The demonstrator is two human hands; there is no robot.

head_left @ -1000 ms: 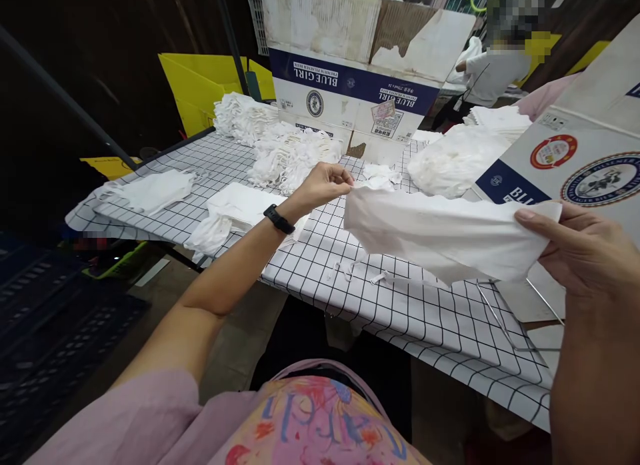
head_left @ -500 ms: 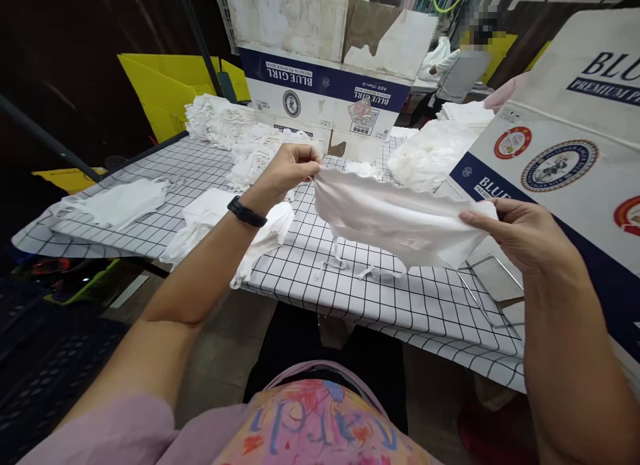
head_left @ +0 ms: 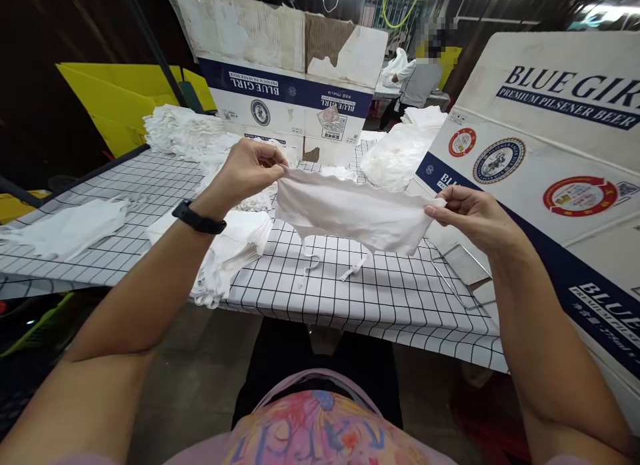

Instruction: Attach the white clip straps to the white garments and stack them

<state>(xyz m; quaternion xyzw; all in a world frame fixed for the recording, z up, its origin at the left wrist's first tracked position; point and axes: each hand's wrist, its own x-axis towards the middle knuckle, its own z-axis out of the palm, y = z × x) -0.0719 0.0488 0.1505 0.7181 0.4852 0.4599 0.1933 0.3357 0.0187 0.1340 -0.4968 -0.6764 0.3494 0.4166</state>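
Observation:
A white bra top [head_left: 350, 208] is stretched out in the air above the table, its wavy edge uppermost and thin straps [head_left: 313, 262] hanging from its lower side. At its left corner, my left hand [head_left: 253, 166] pinches the cloth between thumb and fingers. The other corner is gripped between thumb and fingers of my right hand [head_left: 470, 212]. Below and left of the garment lies a stack of folded white garments [head_left: 240, 245], partly hidden by my left forearm. One more flat white garment [head_left: 65, 225] rests at the table's left side.
Heaps of white garments [head_left: 180, 132] stand at the back left of the checked table [head_left: 310, 295]. Printed cardboard sheets rise at the back [head_left: 300, 72] and right [head_left: 540, 138]. A wire frame [head_left: 463, 275] lies near the right. Another person [head_left: 423, 82] works beyond.
The view has swung to the right. Both hands keep hold of the bra top, which has turned from slanting to nearly level and facing me.

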